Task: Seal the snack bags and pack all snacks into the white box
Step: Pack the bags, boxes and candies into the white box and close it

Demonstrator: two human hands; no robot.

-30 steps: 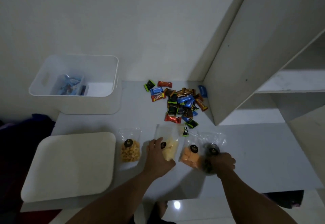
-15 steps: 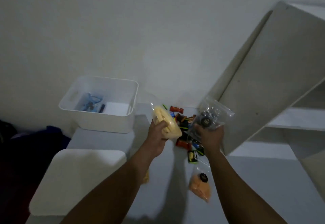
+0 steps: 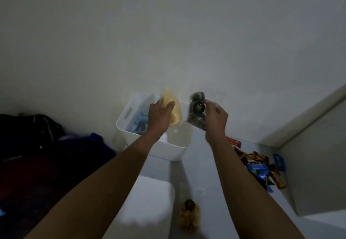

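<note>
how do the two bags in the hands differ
The yellow bag holds pale yellow snacks; the dark bag holds blackish ones. The left hand grips the yellow bag, the right hand the dark bag. The dark bag shows a round label; none shows on the yellow bag. Both are held near the white box.

A second ago both hands lay low on the counter (image 3: 206, 173), each taking hold of a bag in the row. Half a second ago they had lifted the bags above the candies (image 3: 262, 169). Now the left hand (image 3: 159, 117) has carried the yellow bag (image 3: 175, 113) leftward and holds it over the open box (image 3: 168, 150). The right hand (image 3: 215, 118) has followed with the dark bag (image 3: 197, 115), now up at the box's far right corner. The view has swung up, and the orange bag has gone out of sight.
</note>
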